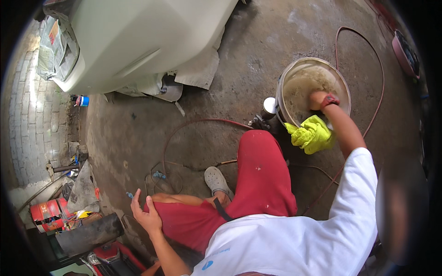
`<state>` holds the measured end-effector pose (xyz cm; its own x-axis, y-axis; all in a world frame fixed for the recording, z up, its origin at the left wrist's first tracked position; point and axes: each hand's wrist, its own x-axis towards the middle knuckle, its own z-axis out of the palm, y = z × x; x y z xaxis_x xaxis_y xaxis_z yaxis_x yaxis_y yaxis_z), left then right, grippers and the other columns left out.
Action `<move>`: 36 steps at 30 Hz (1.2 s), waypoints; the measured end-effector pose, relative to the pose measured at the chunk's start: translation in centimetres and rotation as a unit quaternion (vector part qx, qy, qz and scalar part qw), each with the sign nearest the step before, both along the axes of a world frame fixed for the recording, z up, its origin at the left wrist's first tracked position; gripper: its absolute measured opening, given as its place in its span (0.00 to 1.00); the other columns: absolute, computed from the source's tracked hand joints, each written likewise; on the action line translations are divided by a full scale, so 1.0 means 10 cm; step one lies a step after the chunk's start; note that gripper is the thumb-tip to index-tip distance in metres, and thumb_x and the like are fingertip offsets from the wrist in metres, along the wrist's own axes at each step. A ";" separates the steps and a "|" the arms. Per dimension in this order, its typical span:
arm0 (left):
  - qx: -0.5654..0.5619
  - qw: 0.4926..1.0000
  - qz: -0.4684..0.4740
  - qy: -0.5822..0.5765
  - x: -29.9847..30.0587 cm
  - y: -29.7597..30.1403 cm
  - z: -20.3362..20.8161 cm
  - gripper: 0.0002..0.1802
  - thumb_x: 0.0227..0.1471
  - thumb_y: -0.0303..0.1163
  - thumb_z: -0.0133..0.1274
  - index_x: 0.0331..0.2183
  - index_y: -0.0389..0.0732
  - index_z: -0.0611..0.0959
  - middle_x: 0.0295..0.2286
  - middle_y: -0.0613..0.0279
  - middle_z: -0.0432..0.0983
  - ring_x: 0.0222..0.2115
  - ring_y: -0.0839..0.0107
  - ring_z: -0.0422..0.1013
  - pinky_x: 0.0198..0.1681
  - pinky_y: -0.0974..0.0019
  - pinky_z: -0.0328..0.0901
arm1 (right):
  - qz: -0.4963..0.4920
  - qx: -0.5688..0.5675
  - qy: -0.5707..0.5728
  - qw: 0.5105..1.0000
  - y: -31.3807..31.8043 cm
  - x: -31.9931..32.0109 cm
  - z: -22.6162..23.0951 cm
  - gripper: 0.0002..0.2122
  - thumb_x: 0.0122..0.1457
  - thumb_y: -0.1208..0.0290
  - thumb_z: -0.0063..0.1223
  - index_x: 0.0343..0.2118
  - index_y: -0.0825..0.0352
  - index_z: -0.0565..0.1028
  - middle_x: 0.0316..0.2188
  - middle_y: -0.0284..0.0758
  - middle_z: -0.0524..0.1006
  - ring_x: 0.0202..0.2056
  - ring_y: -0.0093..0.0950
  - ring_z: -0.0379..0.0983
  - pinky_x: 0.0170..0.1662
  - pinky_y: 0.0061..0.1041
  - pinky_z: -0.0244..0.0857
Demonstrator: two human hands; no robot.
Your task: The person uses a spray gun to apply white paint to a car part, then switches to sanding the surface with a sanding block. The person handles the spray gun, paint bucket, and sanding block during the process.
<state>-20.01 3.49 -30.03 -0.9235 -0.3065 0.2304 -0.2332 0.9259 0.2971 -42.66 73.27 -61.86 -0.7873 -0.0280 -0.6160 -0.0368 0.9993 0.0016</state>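
My right hand (317,100) reaches down into a round white bucket (290,87) of murky, greyish water at the right. Its fingers are hidden below the wrist, so whether they hold anything does not show. Over the bucket's near rim hangs a bright yellow-green cloth (313,135), just beside my right forearm. My left hand (148,217) is beside my left knee, fingers apart and holding nothing. Against the bucket's left side stands a dark metal tool with a round white top (270,106); its kind is unclear.
A pale vehicle body part (152,32) edged with masking paper (200,69) fills the upper left. A reddish hose (383,87) loops across the concrete floor. A pink basin (405,55) sits far right; a red bucket (46,214) and clutter line the left wall.
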 end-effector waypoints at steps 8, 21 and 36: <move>0.035 0.998 0.047 -0.009 0.26 -0.19 -0.09 0.20 0.68 0.30 0.58 0.58 0.35 0.84 0.53 0.47 0.83 0.53 0.54 0.79 0.57 0.55 0.72 | 0.010 0.052 -0.150 0.987 -0.55 -0.09 -1.14 0.19 0.60 0.59 0.64 0.54 0.56 0.86 0.52 0.41 0.86 0.52 0.38 0.84 0.55 0.43 0.78; 0.063 0.994 0.088 -0.035 0.35 -0.46 -0.10 0.21 0.74 0.35 0.53 0.58 0.29 0.83 0.54 0.42 0.82 0.54 0.54 0.80 0.59 0.56 0.72 | -0.405 -0.621 -0.070 0.668 0.10 0.13 0.82 0.14 0.73 0.70 0.51 0.58 0.62 0.76 0.53 0.41 0.82 0.44 0.38 0.88 0.46 0.34 0.86; 0.054 0.994 0.081 -0.052 0.22 -0.58 -0.13 0.21 0.74 0.37 0.53 0.56 0.29 0.84 0.52 0.43 0.84 0.53 0.55 0.80 0.59 0.56 0.72 | -0.387 -0.667 0.009 0.637 0.10 0.35 1.37 0.29 0.76 0.47 0.46 0.74 0.54 0.63 0.70 0.43 0.67 0.54 0.47 0.83 0.50 0.41 0.86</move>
<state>-17.82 -2.32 -31.36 -0.8769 -0.4715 0.0938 -0.4118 0.8373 0.3597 -39.14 74.25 -48.17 -0.8898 -0.1165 -0.4412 0.4555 -0.1679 -0.8743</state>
